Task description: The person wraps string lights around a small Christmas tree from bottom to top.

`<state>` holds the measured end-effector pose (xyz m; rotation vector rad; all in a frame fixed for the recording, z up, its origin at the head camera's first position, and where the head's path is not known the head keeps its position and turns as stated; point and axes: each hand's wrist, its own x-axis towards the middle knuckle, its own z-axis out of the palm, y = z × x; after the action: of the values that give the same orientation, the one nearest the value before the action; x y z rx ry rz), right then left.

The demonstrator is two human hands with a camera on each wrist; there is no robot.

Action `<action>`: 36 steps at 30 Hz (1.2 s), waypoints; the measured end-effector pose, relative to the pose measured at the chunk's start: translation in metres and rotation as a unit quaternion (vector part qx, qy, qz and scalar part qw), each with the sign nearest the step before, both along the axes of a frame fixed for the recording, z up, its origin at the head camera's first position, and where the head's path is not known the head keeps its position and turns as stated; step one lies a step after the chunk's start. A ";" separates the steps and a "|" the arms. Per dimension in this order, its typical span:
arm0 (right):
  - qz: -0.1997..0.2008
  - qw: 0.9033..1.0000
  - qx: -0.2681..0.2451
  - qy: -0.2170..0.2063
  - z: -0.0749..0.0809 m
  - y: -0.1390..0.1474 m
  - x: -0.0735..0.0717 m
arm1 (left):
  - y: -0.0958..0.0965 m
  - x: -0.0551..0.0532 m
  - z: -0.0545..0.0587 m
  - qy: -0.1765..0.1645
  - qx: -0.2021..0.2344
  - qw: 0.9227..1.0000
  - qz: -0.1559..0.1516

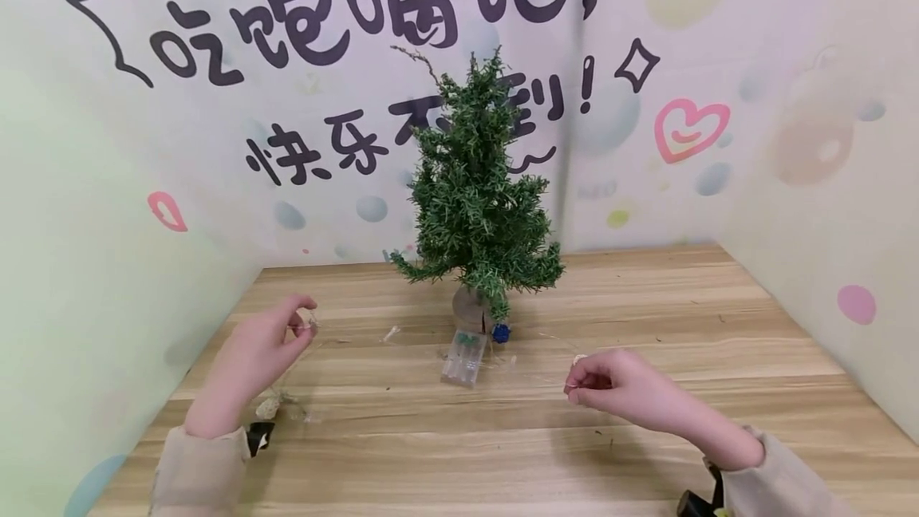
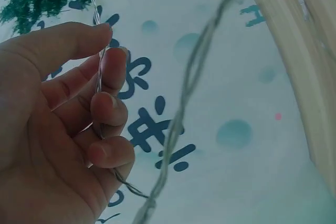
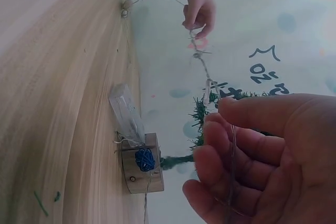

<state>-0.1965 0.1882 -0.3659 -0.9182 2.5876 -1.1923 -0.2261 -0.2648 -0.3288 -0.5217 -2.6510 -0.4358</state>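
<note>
The fingertips of the left hand [image 1: 262, 341] pinch a thin, twisted, silvery wire strand [image 2: 93, 3] between thumb and forefinger, its other fingers loosely curled along it. The right hand [image 1: 625, 389] likewise pinches the strand between thumb and forefinger, the rest half bent. The strand hangs in the air between the hands, in front of the tree, with a small loop near the right fingertips.

The step in hand looks like drawing out and untangling this strand. The next move seems to call for a light, even pull and a careful eye on that loop.

Beyond the hands, a pale, knotted-looking ball [image 1: 269, 408] lies near the left wrist. Farther in, a clear plastic rectangular box [image 1: 463, 357] and a blue woven ball [image 1: 501, 333] lie before the round wooden base [image 1: 470, 309] of a bushy green artificial tree [image 1: 474, 198].

The table [image 1: 402, 453] is light, striped wood, dotted with dark scraps. Around it, whitish walls [image 1: 754, 206] carry black Chinese lettering, pastel spots and a pink heart.
</note>
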 end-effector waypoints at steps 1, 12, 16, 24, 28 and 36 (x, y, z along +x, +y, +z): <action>0.001 1.000 0.002 0.003 0.001 -0.001 0.001 | -0.001 -0.002 -0.003 -0.017 -0.002 1.000 -0.001; 0.057 0.995 0.001 0.080 0.023 -0.030 0.013 | 0.006 -0.016 -0.057 -0.178 -0.027 0.982 -0.061; 0.109 0.984 -0.004 0.139 0.042 -0.045 0.013 | 0.011 -0.012 -0.066 -0.176 -0.054 0.979 -0.091; 0.165 0.961 0.023 0.220 0.091 -0.083 0.011 | 0.018 -0.004 -0.068 -0.142 -0.090 0.977 -0.127; 0.168 0.960 0.029 0.223 0.116 -0.099 0.007 | 0.036 0.009 -0.050 -0.242 0.086 0.941 -0.220; 0.154 0.960 0.031 0.233 0.163 -0.118 -0.004 | 0.060 0.034 -0.011 -0.357 0.295 0.797 -0.387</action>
<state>-0.2007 0.0705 -0.2033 -1.6867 2.6448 -0.8882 -0.1917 -0.2050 -0.3397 -1.4335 -2.5354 -1.9615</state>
